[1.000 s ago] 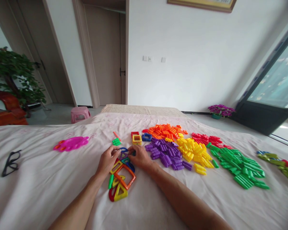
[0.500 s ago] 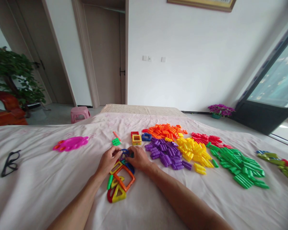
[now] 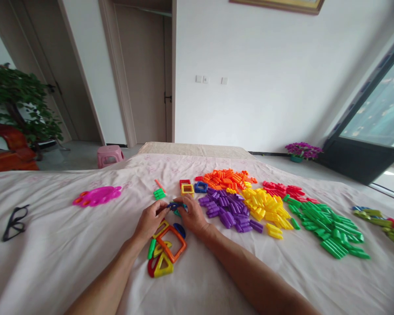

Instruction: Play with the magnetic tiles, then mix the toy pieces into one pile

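Observation:
My left hand (image 3: 149, 218) pinches one side of a dark blue magnetic tile (image 3: 174, 205), held over the sheet. Closed on its other side is my right hand (image 3: 193, 216). A teal piece shows under the blue one near my right fingers, partly hidden. Just below the hands lie an orange square tile (image 3: 171, 244), a yellow triangle tile (image 3: 163, 265), a blue rounded tile (image 3: 179, 230) and a green stick piece (image 3: 152, 249). Beyond my right hand sit a stacked yellow square tile (image 3: 187, 189) and a blue square tile (image 3: 201, 187).
Purple blocks (image 3: 228, 208), yellow blocks (image 3: 265, 207), orange blocks (image 3: 226, 179), red blocks (image 3: 284, 190) and green blocks (image 3: 331, 226) lie in heaps to the right. On the left are a magenta plastic piece (image 3: 100, 196) and black glasses (image 3: 15, 223). Wrinkled pale cloth (image 3: 68, 253) covers the surface.
The blue tile has been lifted and tilted between my hands, now seen nearly edge-on. More of the blue rounded tile below shows. My forearms stay almost in place.

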The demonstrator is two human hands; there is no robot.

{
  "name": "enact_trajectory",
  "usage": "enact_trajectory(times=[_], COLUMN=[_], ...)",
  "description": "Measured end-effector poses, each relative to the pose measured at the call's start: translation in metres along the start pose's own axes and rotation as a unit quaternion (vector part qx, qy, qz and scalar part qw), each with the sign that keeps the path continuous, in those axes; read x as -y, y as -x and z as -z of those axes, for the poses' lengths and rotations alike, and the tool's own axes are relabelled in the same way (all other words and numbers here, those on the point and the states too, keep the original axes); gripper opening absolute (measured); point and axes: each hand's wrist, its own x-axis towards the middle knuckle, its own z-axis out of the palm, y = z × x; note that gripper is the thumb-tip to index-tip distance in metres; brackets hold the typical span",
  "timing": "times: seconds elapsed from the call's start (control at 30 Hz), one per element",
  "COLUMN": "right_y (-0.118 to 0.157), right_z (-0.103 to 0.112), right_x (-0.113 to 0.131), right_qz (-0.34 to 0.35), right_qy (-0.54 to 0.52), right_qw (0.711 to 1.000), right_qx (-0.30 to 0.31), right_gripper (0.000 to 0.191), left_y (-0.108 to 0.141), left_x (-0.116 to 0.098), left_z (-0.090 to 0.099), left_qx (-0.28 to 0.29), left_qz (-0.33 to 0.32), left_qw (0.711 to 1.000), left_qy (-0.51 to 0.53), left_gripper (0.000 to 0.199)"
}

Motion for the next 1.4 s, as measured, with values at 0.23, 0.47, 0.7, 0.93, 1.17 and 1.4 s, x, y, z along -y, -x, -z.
enact_trajectory(times=[0.23, 0.47, 0.7, 0.93, 1.17, 1.4], right_y=[0.0, -0.002, -0.002, -0.002, -0.003, -0.003], right_z=[0.0, -0.004, -0.003, -0.001, 0.002, 0.003], right_x=[-0.002, -0.007, -0.008, -0.004, 0.002, 0.004], right_qz=[-0.002, -0.007, -0.001, 0.002, 0.019, 0.01], right_qy=[-0.015, -0.023, -0.03, -0.057, -0.052, -0.066], right_qw=[1.0, 1.0, 0.999, 0.998, 0.997, 0.997], right_qx=[-0.005, -0.015, -0.014, 0.033, 0.062, 0.049], right_gripper=[0.032, 0.031, 0.034, 0.034, 0.023, 0.019], left_y=[0.0, 0.0, 0.0, 0.0, 0.001, 0.001], left_x=[-0.002, -0.003, -0.001, 0.001, 0.0, 0.0], left_z=[0.0, 0.0, -0.001, 0.0, 0.001, 0.001], left_qx=[-0.004, -0.004, -0.008, -0.001, 0.004, 0.006], left_qz=[0.015, 0.0, 0.018, -0.01, -0.012, -0.02], left_qw=[1.0, 1.0, 1.0, 1.0, 0.999, 0.999], left_qy=[-0.008, -0.006, 0.005, -0.026, -0.044, -0.044], left_gripper=[0.026, 0.026, 0.028, 0.022, 0.02, 0.021])
